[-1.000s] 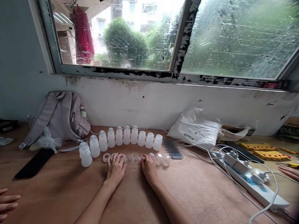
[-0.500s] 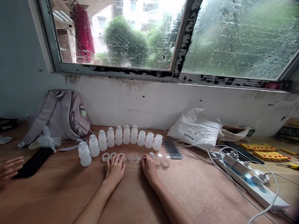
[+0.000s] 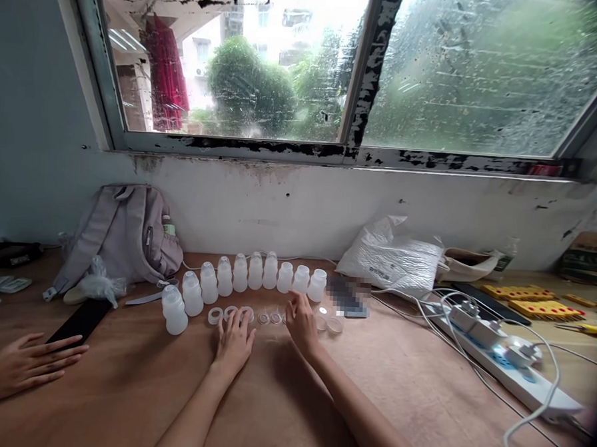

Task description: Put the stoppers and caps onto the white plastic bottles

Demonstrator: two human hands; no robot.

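My left hand (image 3: 235,343) lies with spread fingers over a row of white screw rings (image 3: 215,316), fingertips touching or just above them. My right hand (image 3: 302,324) is bent at the fingers, thumb and fingertips together, slightly above the right part of the row; whatever is in the pinch is hidden. Between my hands lie small clear round pieces (image 3: 264,318). Right of my right hand are a small piece with a white top (image 3: 322,312) and a clear disc (image 3: 334,326). Behind stands an arc of frosted baby bottles (image 3: 208,284), most with clear domed tops; several at the right end look uncapped.
Another person's hand (image 3: 35,364) rests at the left beside a black phone (image 3: 80,322). A backpack (image 3: 128,234) and a silver plastic bag (image 3: 391,255) stand by the wall. At right lie a power strip (image 3: 511,375) with cables and yellow trays (image 3: 544,306).
My right hand has lifted a little from the row, its fingers bent. My left hand stays over the rings. The other person's hand has moved right and flattened on the table.
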